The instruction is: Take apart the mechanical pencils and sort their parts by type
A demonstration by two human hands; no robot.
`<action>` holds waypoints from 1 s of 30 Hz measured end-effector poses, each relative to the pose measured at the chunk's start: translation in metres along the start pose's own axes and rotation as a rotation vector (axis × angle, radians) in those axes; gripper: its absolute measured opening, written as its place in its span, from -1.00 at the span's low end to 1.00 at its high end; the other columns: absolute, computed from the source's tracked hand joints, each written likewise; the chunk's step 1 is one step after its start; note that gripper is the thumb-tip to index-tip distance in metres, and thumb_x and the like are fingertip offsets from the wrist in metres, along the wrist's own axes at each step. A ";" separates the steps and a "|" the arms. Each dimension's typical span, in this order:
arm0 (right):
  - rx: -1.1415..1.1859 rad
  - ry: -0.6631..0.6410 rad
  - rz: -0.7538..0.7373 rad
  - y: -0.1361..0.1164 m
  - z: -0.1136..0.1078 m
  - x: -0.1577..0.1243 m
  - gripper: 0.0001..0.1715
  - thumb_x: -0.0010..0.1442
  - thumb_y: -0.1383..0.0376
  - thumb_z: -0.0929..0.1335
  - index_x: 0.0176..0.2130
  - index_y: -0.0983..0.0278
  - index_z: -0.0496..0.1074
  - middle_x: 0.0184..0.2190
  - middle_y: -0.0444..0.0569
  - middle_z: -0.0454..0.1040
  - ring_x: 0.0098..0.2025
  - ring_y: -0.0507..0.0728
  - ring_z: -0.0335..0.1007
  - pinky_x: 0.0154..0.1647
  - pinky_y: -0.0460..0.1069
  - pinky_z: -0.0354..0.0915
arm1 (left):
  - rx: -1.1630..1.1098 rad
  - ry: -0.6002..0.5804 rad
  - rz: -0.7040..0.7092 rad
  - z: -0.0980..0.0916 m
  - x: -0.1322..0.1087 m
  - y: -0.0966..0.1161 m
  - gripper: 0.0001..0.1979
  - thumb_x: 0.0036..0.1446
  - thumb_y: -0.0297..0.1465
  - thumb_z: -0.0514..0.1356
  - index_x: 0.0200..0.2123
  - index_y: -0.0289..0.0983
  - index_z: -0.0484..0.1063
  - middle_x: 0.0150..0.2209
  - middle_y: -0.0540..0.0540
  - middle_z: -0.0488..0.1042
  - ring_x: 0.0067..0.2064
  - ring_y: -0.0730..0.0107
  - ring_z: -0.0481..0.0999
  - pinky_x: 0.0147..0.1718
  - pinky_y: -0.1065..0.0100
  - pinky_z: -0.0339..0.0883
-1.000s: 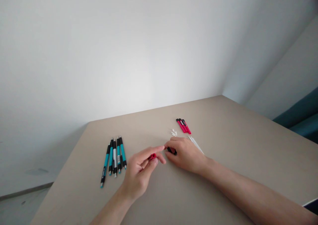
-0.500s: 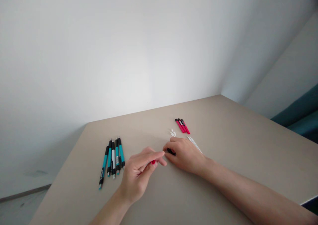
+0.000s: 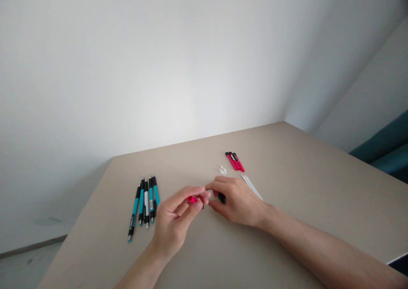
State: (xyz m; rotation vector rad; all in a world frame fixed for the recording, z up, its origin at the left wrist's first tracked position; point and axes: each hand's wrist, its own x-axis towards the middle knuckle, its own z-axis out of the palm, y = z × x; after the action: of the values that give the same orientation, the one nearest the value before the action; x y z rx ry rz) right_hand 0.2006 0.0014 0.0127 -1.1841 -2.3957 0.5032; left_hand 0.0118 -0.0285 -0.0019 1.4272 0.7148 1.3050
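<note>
My left hand pinches a small red pen part between thumb and fingers, just above the beige table. My right hand is right beside it, fingertips meeting the left hand's, and it curls around a small black pen part. Both hands hover near the middle of the table. How the two parts join is hidden by the fingers.
Several teal-and-black pens lie in a row to the left of my hands. Behind my right hand are red pen pieces, small white tips and thin white refills. A white wall stands behind the table.
My right hand has lifted slightly and moved left to meet my left hand. The left hand has turned the red part upward; the black part has risen off the table.
</note>
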 end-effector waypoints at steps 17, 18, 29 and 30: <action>0.358 0.257 0.009 -0.007 -0.002 -0.002 -0.73 0.26 0.21 0.26 -0.29 0.33 0.46 -0.53 -0.13 0.37 -0.53 -0.05 0.15 -0.49 -0.14 0.09 | -0.141 0.116 -0.408 0.001 0.009 -0.014 -0.76 0.17 -0.25 0.16 -0.29 -0.35 0.39 -0.35 -0.15 0.54 -0.36 0.34 0.53 -0.34 0.30 0.38; 0.393 0.252 0.034 -0.007 -0.001 -0.002 -0.73 0.25 0.19 0.28 -0.22 0.32 0.47 -0.51 -0.13 0.39 -0.53 -0.05 0.16 -0.50 -0.14 0.10 | -0.061 0.063 -0.403 0.001 0.008 -0.014 -0.74 0.18 -0.24 0.15 -0.30 -0.36 0.41 -0.40 -0.13 0.51 -0.41 0.38 0.50 -0.39 0.34 0.35; 0.374 0.128 0.037 -0.016 0.002 -0.001 -0.79 0.27 0.28 0.24 -0.29 0.30 0.42 -0.45 -0.10 0.43 -0.44 -0.01 0.25 -0.40 -0.13 0.16 | 0.387 -0.081 -0.362 0.001 0.008 -0.013 -0.68 0.23 -0.19 0.05 -0.32 -0.30 0.46 -0.62 0.07 0.27 -0.53 0.45 0.28 -0.49 0.43 0.14; 0.355 0.153 0.051 -0.016 0.002 -0.002 -0.79 0.27 0.27 0.24 -0.30 0.30 0.42 -0.47 -0.11 0.41 -0.46 -0.01 0.23 -0.42 -0.12 0.15 | 0.380 -0.067 -0.363 -0.001 0.008 -0.014 -0.68 0.22 -0.19 0.06 -0.24 -0.30 0.47 -0.59 0.06 0.30 -0.51 0.43 0.30 -0.47 0.42 0.17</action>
State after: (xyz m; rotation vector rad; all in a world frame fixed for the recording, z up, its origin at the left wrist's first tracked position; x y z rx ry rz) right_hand 0.1900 -0.0093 0.0180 -1.0825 -2.0456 0.7866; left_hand 0.0158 -0.0164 -0.0124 1.5388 1.1609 0.8642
